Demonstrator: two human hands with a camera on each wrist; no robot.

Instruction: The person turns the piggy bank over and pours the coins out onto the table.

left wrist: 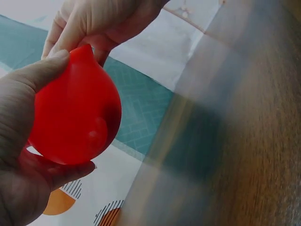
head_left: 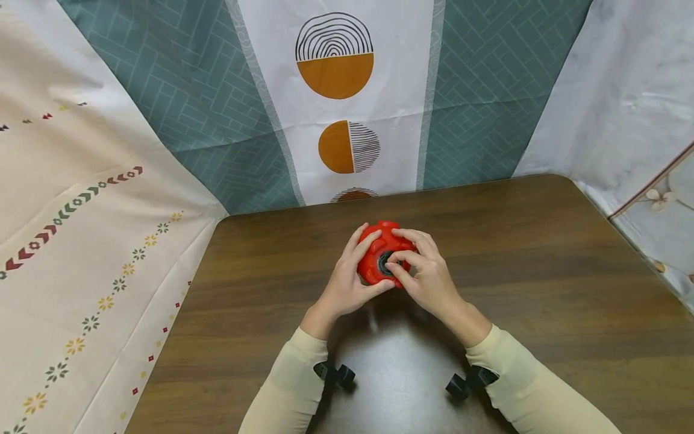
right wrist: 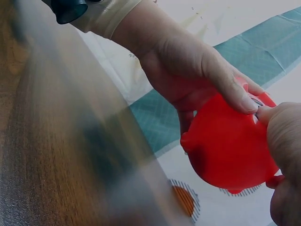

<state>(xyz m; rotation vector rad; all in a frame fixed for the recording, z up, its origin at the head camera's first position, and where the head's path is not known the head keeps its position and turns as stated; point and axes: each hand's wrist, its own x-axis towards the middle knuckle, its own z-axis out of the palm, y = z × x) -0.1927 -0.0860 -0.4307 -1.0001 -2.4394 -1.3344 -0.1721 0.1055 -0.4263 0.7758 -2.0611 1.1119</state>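
Observation:
Both hands hold a red, rounded ball-like object (head_left: 370,264) with raised knobs, above the far part of the table. A dark round centre (head_left: 383,263) faces up towards the head camera. On the left, my left hand (head_left: 347,283) grips the side, its thumb along the near edge and fingers spread round the far side. My right hand (head_left: 431,280) has its thumb and index finger bent together at the dark centre, another finger resting on the red surface. Seen in the left wrist view, the object's smooth underside (left wrist: 80,117) bulges down between the hands.
The brown wooden table (head_left: 260,313) lies beneath the hands, with a bright reflection at the near side. A patterned green and white cloth (head_left: 217,102) hangs behind it. Light cloths (head_left: 108,241) border both sides. Small black wrist cameras (head_left: 344,376) sit on both sleeves.

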